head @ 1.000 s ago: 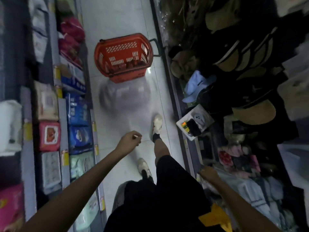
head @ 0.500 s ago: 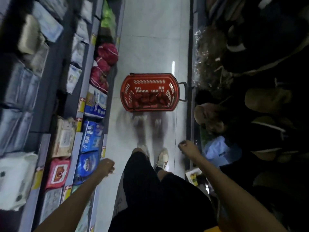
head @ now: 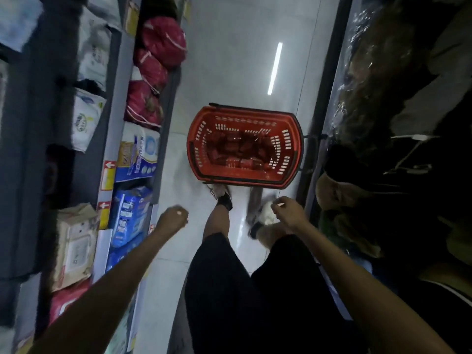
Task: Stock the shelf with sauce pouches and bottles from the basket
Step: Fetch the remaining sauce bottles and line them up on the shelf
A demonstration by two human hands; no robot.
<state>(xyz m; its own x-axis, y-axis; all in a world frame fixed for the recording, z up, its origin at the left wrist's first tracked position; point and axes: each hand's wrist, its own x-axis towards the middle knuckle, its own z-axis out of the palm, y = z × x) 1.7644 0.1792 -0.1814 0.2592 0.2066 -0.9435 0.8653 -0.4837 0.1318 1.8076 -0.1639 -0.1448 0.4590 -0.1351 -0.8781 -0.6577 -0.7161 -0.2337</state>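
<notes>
A narrow shop aisle runs ahead, floored with glossy pale tiles (head: 229,60) that mirror a strip of ceiling light (head: 275,69). On the left stands grey shelving (head: 115,98) edged with yellow and red price tags (head: 108,175). It holds red-pink drawstring bags (head: 163,42) at the far end, then a blue and white pack (head: 138,149), blue packs (head: 130,215) and beige wipe packs (head: 76,246) nearer. On the right a dark display (head: 408,175) carries dim goods, some under clear crinkled plastic wrap (head: 370,85), with a tan hat (head: 337,192) at its near edge.

The red plastic basket (head: 245,181) sits on the floor in the middle of the aisle, closer to the right display than to the left shelving, and its black handle (head: 310,152) points to the right. Inside lies a heap of red sauce packs (head: 237,152) that covers the bottom; in the dim light, pouches and bottles cannot be told apart.

The person stands just short of the basket in black shorts (head: 229,290). The left shoe (head: 221,194) is next to the basket's near wall and the right shoe (head: 263,215) is blurred a little behind. Both bare arms reach forward, with the hands short of the basket. The left hand (head: 172,221) is curled into a fist with nothing in it. The right hand (head: 290,210) has its fingers loosely curled and also holds nothing.
</notes>
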